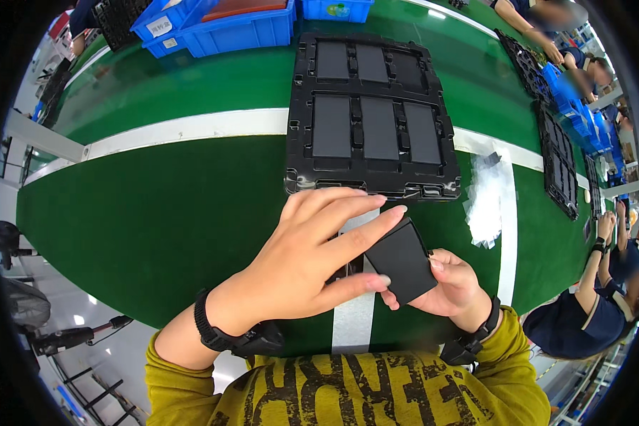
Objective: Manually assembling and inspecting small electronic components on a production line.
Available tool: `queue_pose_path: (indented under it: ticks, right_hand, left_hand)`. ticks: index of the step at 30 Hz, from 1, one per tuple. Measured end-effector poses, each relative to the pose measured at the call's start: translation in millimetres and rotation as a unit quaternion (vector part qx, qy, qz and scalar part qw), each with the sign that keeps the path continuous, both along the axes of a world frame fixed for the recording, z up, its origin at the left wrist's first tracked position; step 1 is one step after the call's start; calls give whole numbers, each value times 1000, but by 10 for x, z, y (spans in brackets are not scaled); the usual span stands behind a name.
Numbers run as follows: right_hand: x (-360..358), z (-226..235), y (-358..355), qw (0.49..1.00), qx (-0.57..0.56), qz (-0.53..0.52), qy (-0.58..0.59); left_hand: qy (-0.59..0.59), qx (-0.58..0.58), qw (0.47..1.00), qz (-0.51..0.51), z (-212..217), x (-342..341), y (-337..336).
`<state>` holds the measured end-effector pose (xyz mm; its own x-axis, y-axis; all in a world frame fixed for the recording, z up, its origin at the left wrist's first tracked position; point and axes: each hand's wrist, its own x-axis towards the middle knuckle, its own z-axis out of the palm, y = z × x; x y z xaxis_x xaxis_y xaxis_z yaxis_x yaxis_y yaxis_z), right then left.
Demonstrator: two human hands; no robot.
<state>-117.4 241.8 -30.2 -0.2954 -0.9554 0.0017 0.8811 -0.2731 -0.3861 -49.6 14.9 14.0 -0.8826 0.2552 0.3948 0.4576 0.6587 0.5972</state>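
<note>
My right hand (453, 284) grips a flat black rectangular box (402, 264) by its right edge and underside, tilted above the green work surface. Over the box's left side reaches my left hand (319, 255), its fingers stretched out and apart. The left thumb and a fingertip lie at the box's edge; whether they press on it I cannot tell. Just beyond my hands lies a black plastic tray (373, 172) with similar dark rectangular pieces (380, 129) in its pockets. Its far right pocket looks darker. Something dark beside the box is mostly hidden by my left hand.
A pile of clear plastic film pieces (485, 206) lies right of the tray. Blue bins (238, 34) stand at the back. White strips (184, 128) cross the green surface (149, 206). On the right, other people work beside more black trays (559, 167) and blue bins (571, 99).
</note>
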Motion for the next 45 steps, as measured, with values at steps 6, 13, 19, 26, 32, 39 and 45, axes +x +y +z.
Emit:
queue_pose_path:
  ticks: [6, 13, 19, 26, 32, 39, 45]
  right_hand:
    - [1, 63, -16, 995, 71, 13, 68]
    - [-5, 58, -16, 998, 21, 30, 47]
    - [-1, 54, 8, 998, 44, 16, 32]
    - [-79, 114, 125, 994, 71, -49, 68]
    - [-197, 273, 156, 551, 252, -132, 785]
    - [-173, 170, 87, 462, 246, -111, 845]
    - [-160, 163, 46, 433, 242, -103, 862]
  left_hand:
    - [-209, 439, 873, 19, -17, 4, 140]
    - [-201, 342, 917, 37, 33, 10, 101]
    - [-183, 371, 909, 58, -5, 94, 36]
    - [-225, -22, 965, -130, -48, 334, -338]
    - [-252, -117, 953, -123, -96, 360, -276]
    - [-255, -115, 950, -135, -142, 337, -312]
    - [-270, -121, 945, -138, -133, 343, -336]
